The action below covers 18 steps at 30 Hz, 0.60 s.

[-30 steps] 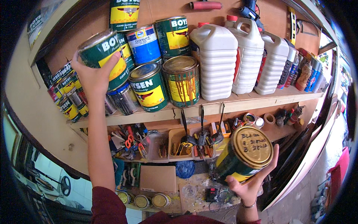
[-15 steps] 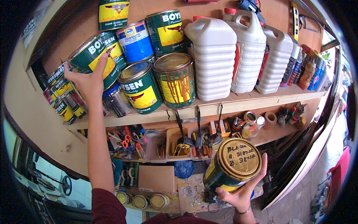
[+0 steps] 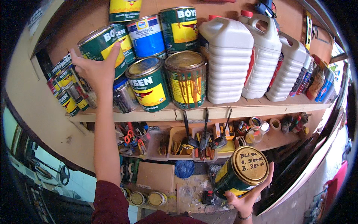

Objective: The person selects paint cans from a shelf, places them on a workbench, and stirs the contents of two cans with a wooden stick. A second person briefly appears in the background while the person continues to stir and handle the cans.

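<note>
Up at the left of the shelf, my left hand (image 3: 95,71) is closed around a green and yellow paint can (image 3: 97,47), thumb on its right side and fingers on its left. That can is tilted and rests among other stacked cans; its underside is hidden by my hand. Low on the right, my right hand (image 3: 249,201) holds another green and yellow paint can (image 3: 235,179) from below. Its gold lid carries black handwriting and faces up toward me. Beside my left wrist stands a small can with bare metal sides (image 3: 125,98).
On the shelf (image 3: 238,108) stand a blue and white can (image 3: 146,39), a brown-dripped can (image 3: 185,82), white plastic jugs (image 3: 229,63) and spray cans. Tape measures (image 3: 190,142) hang from its edge above tool bins (image 3: 158,145). A cardboard box (image 3: 155,175) lies below.
The whole view has shifted, so the shelf sits further right in the picture. My right hand and its can appear slightly lower. Both hands keep hold of their cans.
</note>
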Each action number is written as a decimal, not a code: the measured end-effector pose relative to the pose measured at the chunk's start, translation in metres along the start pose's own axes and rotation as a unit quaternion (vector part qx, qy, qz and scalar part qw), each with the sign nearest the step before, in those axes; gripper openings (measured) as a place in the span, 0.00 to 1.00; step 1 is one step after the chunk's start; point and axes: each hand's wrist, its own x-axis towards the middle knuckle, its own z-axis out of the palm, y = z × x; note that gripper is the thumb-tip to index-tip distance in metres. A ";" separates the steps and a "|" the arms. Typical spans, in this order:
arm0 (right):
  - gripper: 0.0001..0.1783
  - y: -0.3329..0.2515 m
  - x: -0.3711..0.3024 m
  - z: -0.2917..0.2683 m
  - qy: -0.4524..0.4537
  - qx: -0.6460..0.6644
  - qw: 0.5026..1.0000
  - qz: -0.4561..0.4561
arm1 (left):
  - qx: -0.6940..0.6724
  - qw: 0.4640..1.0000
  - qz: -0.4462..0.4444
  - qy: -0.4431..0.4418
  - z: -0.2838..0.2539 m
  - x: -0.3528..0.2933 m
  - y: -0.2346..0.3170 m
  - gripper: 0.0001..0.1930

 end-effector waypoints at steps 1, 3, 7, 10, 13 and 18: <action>0.83 -0.002 0.000 0.001 0.002 -0.003 1.000 0.004 | 0.013 1.000 0.007 0.007 -0.001 0.001 0.001 0.68; 0.83 -0.002 0.000 0.001 -0.001 -0.005 1.000 0.005 | -0.008 1.000 -0.015 -0.021 -0.007 0.000 0.005 0.69; 0.82 -0.001 0.001 -0.001 -0.014 -0.037 0.999 -0.009 | 0.020 0.999 0.000 -0.029 -0.018 -0.004 0.006 0.68; 0.82 -0.003 0.002 0.004 -0.021 -0.035 0.999 -0.015 | -0.005 0.999 0.014 -0.028 -0.025 -0.007 0.008 0.68; 0.81 -0.004 0.003 0.005 -0.029 -0.045 0.998 -0.019 | -0.046 0.998 0.030 -0.021 -0.022 -0.013 0.003 0.68; 0.78 -0.016 0.002 0.018 -0.043 -0.063 0.996 -0.045 | -0.139 0.990 0.006 -0.019 -0.010 -0.009 -0.019 0.67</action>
